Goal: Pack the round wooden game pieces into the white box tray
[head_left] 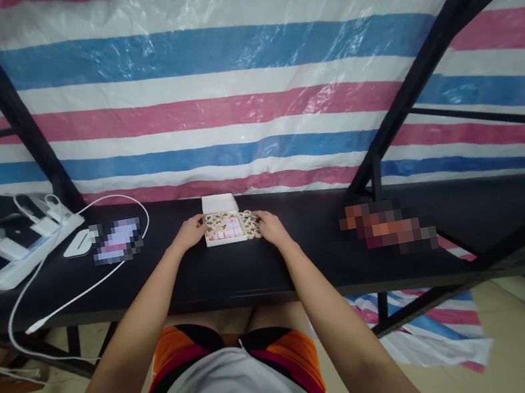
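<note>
A small white box [225,239] with its lid [218,203] raised at the back stands on the black desk. Round xiangqi pieces [216,219] with dark characters lie in its back and left part, and a pink-and-white printed sheet shows in the rest. More xiangqi pieces [250,224] sit close together on the desk, right against the box's right side. My left hand [191,231] grips the box's left edge with bent fingers. My right hand [270,225] has its fingertips closed on the pieces at the right of the group; its fingers partly cover them.
On the left lie a blurred-out phone [118,241], a white power strip [33,249] with chargers and a white cable [72,310]. A pixelated reddish object [387,225] lies to the right. Black metal posts [16,111] frame the desk before a striped plastic sheet [225,101].
</note>
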`<state>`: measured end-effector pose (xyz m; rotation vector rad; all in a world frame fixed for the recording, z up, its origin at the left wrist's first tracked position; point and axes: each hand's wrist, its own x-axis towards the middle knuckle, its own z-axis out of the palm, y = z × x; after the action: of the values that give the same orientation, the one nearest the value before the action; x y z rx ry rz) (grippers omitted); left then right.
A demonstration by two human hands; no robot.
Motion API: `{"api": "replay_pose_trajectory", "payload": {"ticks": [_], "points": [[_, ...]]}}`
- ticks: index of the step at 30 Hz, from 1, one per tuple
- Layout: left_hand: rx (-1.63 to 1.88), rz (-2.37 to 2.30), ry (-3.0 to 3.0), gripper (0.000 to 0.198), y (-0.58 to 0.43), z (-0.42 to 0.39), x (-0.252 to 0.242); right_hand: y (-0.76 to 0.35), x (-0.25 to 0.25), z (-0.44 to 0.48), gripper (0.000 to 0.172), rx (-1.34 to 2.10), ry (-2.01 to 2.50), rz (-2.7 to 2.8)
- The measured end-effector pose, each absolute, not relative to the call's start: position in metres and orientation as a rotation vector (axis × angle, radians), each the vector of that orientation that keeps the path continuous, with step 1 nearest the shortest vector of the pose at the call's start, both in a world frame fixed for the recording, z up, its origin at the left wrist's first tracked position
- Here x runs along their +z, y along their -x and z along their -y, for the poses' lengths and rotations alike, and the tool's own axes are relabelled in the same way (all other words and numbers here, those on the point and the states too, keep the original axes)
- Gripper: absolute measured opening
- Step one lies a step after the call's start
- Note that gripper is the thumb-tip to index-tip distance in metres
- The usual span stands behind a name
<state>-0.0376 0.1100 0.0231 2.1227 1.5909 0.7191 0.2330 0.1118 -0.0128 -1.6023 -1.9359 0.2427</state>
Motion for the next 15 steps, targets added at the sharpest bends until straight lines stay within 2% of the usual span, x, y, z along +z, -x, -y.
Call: {"api": "replay_pose_trajectory", "payload": {"ticks": [7,15], "points": [[0.714,-1.591,-2.129,0.045,0.0368,-0.109,0.0235,-0.2342,-0.0124,-0.1117,0.051,0.26,1.626,1.932],[0.721,-1.578,-2.132,0.045,0.0377,-0.1091,0.0227,-0.2311,-0.0101,-0.1166,0.042,0.215,1.702,1.913]]}}
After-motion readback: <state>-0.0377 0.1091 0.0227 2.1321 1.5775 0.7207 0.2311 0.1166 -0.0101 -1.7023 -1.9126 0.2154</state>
